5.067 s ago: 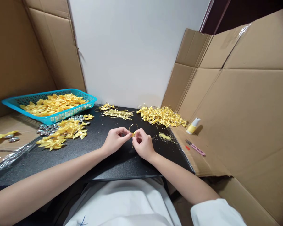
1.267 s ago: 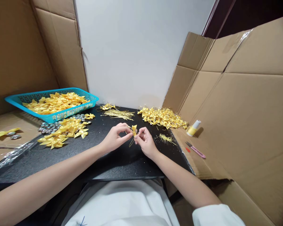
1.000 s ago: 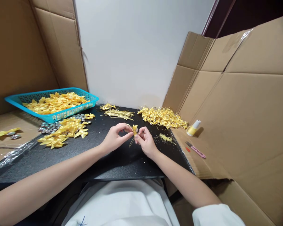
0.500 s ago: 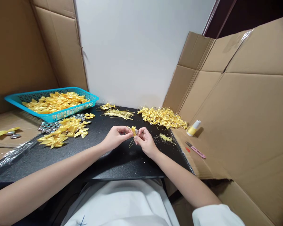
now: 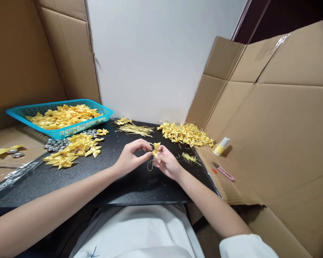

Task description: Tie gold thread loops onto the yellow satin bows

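Note:
A small yellow ribbon bow (image 5: 156, 146) is held up over the black table, its face turned upward. Thumb and fingers of my right hand (image 5: 169, 163) pinch it from the right, the lower fingers curled beneath. At its left edge, my left hand (image 5: 133, 156) has its thumb and index fingertips against the bow, with a small gap between them farther back. A thin yellow cord loop (image 5: 150, 165) hangs below the bow between the hands. The silver bead behind the bow is hidden now.
Loose yellow bows (image 5: 78, 147) and silver beads (image 5: 55, 144) lie left, before a blue basket (image 5: 57, 134) of bows. Cut cords (image 5: 136, 129) and a pile of corded bows (image 5: 185, 133) lie behind. Right are thread scraps (image 5: 190, 157), a thread spool (image 5: 221, 146) and pink snips (image 5: 224, 171).
The bow has turned to show its face and moved slightly right and up. My left finger and thumb have spread a little. My right hand has rolled, with its fingers now under the bow.

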Demonstrator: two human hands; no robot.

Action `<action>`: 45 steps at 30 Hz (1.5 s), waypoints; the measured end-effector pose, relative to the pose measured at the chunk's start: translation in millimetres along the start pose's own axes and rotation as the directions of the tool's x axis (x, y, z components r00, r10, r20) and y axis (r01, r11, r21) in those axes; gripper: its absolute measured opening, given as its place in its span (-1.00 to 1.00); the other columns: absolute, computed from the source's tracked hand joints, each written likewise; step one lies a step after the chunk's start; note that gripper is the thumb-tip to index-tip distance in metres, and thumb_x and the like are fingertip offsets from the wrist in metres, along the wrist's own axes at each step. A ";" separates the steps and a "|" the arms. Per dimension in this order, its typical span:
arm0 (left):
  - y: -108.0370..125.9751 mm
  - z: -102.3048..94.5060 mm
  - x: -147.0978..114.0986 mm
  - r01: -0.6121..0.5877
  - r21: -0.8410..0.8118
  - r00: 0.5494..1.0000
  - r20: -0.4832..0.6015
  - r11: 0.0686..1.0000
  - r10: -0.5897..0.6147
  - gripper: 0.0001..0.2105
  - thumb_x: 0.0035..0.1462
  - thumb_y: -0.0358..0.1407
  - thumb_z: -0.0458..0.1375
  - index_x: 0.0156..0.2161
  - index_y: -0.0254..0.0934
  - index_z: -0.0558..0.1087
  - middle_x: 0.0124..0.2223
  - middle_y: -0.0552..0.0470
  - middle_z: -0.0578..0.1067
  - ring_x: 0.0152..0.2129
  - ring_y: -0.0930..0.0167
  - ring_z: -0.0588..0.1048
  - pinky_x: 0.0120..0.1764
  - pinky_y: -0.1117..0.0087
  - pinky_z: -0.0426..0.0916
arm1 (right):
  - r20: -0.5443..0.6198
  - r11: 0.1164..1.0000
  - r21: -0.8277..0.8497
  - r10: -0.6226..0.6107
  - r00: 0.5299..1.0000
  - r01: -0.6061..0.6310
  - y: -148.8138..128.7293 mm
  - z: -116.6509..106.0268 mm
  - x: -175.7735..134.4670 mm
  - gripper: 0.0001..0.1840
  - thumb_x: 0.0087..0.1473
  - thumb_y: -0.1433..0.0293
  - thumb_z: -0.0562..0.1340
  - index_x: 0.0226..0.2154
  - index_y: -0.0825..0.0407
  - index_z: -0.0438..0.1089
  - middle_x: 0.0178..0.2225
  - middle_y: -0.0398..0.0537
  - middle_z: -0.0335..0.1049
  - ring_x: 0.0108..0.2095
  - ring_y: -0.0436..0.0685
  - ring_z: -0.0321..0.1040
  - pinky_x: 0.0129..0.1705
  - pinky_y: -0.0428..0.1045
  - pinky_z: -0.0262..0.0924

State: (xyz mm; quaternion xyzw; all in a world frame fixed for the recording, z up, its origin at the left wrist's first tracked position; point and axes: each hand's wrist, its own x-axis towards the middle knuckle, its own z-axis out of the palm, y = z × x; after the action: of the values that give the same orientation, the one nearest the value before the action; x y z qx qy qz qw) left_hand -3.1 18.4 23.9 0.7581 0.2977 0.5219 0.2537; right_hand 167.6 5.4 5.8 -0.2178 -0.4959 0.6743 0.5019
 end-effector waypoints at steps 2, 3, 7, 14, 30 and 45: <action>-0.5 -1.7 -1.2 -0.068 -0.023 0.992 -0.109 0.997 0.065 -0.86 0.03 -0.24 0.21 -0.37 -0.27 0.40 -0.25 -0.04 0.47 -0.30 0.37 0.41 -0.25 0.37 0.31 | 0.036 0.996 0.071 0.053 0.998 -0.056 -4.5 -0.8 -1.9 -0.59 -0.07 0.23 0.33 -0.33 -0.05 0.07 -0.64 -0.36 -0.03 -0.61 -0.08 -0.12 -0.51 -0.13 -0.08; -1.7 -2.0 -1.3 -0.062 -0.070 0.988 -0.148 0.996 0.051 -0.86 0.04 -0.24 0.20 -0.35 -0.26 0.37 -0.23 -0.03 0.46 -0.31 0.39 0.41 -0.26 0.38 0.31 | 0.052 0.993 0.092 0.075 0.996 -0.080 -6.6 -1.2 -2.9 -0.62 -0.05 0.25 0.32 -0.33 -0.05 0.08 -0.65 -0.36 -0.07 -0.61 -0.07 -0.14 -0.51 -0.12 -0.08; -8.7 -0.2 2.3 0.171 -0.314 0.983 -0.011 0.934 -0.183 -0.84 0.10 -0.21 0.10 -0.27 -0.26 0.37 -0.31 0.01 0.46 -0.41 0.42 0.40 -0.33 0.40 0.32 | 0.076 0.982 0.114 0.144 0.987 -0.152 -12.8 -1.9 -5.6 -0.71 -0.02 0.29 0.29 -0.33 -0.04 0.13 -0.65 -0.35 -0.19 -0.61 -0.05 -0.18 -0.51 -0.11 -0.09; -9.5 5.8 2.8 0.425 -0.405 0.898 0.300 0.810 -0.322 -0.77 -0.03 -0.17 0.24 -0.28 -0.28 0.49 -0.39 0.02 0.49 -0.47 0.44 0.41 -0.38 0.41 0.31 | 0.134 0.970 0.081 0.219 0.967 -0.231 -12.2 -1.8 -6.3 -0.74 -0.01 0.32 0.29 -0.32 -0.01 0.18 -0.63 -0.35 -0.14 -0.61 -0.09 -0.20 -0.49 -0.13 -0.06; 1.4 5.6 4.0 0.540 -0.597 0.841 0.375 0.593 -0.389 -0.75 -0.13 -0.18 0.34 -0.41 -0.32 0.47 -0.48 0.06 0.46 -0.54 0.49 0.40 -0.42 0.44 0.32 | 0.035 0.996 0.022 0.090 0.995 -0.091 -5.3 -4.2 -5.3 -0.56 -0.22 0.26 0.46 -0.38 0.01 0.24 -0.54 -0.29 0.35 -0.50 -0.09 0.33 -0.32 -0.10 0.29; -8.0 4.7 5.3 0.529 -0.681 0.843 0.354 0.506 -0.405 -0.77 -0.12 -0.24 0.35 -0.37 -0.34 0.50 -0.50 0.06 0.45 -0.57 0.52 0.35 -0.44 0.49 0.26 | -0.117 0.876 -0.446 -0.261 0.958 0.184 -3.6 -5.4 -6.7 -0.75 -0.16 0.22 0.39 -0.42 0.01 0.46 -0.43 -0.13 0.52 -0.37 0.10 0.50 -0.16 0.05 0.42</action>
State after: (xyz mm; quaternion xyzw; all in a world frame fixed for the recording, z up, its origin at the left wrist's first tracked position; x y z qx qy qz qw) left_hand 1.3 27.4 20.2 0.5078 0.2255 0.4505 0.6988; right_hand 176.2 1.9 5.4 -0.3225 -0.6087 0.4639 0.5570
